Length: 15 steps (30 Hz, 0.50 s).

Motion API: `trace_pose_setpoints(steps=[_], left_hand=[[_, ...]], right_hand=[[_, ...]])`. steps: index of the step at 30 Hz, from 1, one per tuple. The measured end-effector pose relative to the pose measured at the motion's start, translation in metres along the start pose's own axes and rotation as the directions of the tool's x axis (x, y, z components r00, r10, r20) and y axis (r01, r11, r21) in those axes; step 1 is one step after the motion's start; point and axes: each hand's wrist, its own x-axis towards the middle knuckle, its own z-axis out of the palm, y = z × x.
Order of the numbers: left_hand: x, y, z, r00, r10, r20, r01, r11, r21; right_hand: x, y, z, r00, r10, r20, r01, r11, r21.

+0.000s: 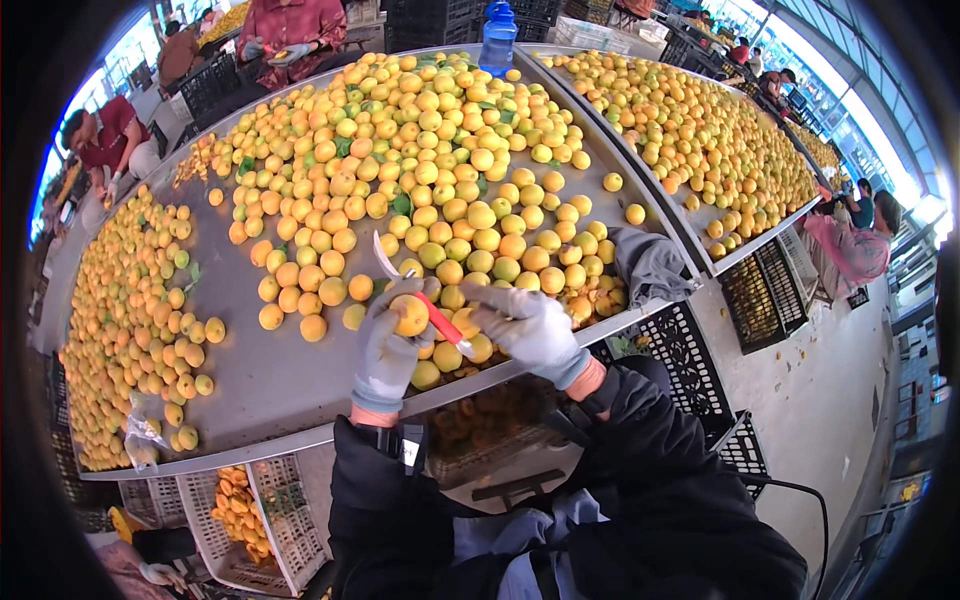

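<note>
Gloved in grey and white, my left hand point(385, 350) is closed around a round yellow-orange fruit point(410, 314) above the table's near edge. A small knife point(437, 315) with a red handle and a curved blade slants across beside this fruit, its blade pointing up and left. It seems lodged at the left hand's fingers, though the exact grip is hidden. My right hand point(530, 328), gloved too, hovers just right of the handle, fingers stretched toward it and apart, with no fruit visible in them. Loose fruit point(480, 215) lies heaped beyond both hands.
The metal table point(285, 385) has a raised rim and carries another fruit pile point(135, 300) at left. A grey cloth point(645, 262) lies at right, a blue bottle point(498, 40) at the back. Crates point(290, 515) stand below. Other people sit around, one in red point(290, 30) across the table.
</note>
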Motion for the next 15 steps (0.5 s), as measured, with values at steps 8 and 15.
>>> trace_pose_setpoints(steps=[8,15], left_hand=[[-0.010,-0.019,0.051,0.994,0.102,0.037,-0.105,0.991,0.080],[-0.027,-0.016,0.060,0.991,0.024,0.132,-0.066,0.943,0.325]], right_hand=[[-0.014,-0.021,-0.012,0.988,-0.013,0.153,0.009,1.000,0.027],[-0.047,0.002,-0.044,0.923,0.203,0.328,-0.385,0.441,0.810]])
